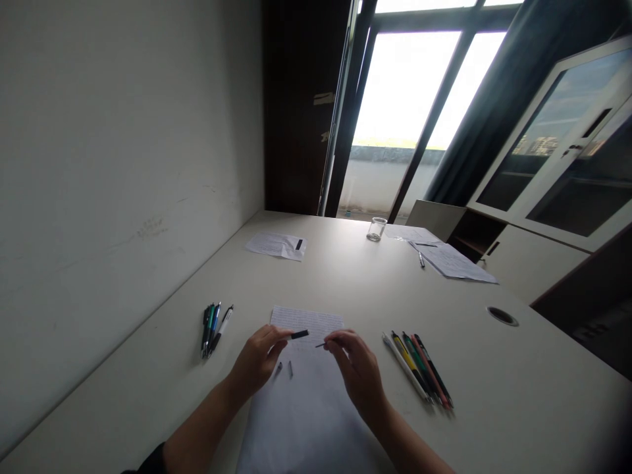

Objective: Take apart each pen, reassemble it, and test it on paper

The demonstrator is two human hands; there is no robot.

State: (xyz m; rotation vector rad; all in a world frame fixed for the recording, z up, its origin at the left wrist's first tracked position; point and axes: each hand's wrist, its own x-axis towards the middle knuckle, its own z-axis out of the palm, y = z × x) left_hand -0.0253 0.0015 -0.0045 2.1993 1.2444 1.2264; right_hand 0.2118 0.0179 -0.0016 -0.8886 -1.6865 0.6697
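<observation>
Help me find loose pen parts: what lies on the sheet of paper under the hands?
Two small dark pieces lie on the paper beside the left hand, which pinches a black tube. It and the right hand, pinching a thin refill, hide whatever is beneath them.

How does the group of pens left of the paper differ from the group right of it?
The left pens are fewer than the right pens. The left pens lie bunched; the right pens lie in a row. The left pens show blue; the right pens show yellow and red. Both lie flat on the table.
</observation>
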